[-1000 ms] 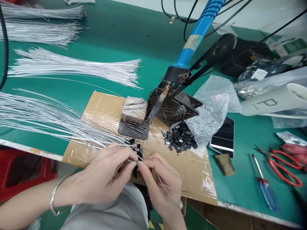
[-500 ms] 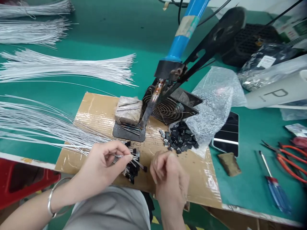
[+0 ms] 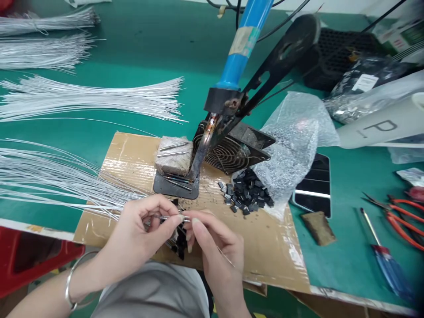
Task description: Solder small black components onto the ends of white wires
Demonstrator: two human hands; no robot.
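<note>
Wires (image 3: 167, 217), thin and white, are pinched in the left hand (image 3: 141, 240) at the near edge of the cardboard sheet (image 3: 265, 247). The right hand (image 3: 215, 247) is back after half a second away, its fingers (image 3: 196, 222) closed at the wire tips with a black clip (image 3: 180, 236); another fitting, likely. Beyond sit the clip pile (image 3: 247, 194) and soldering iron (image 3: 212, 128).

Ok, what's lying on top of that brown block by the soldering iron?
Two thin metal pins lie across the top of the brown block. More pins sit on the dark plate in front. What is under the block is hidden.
</note>
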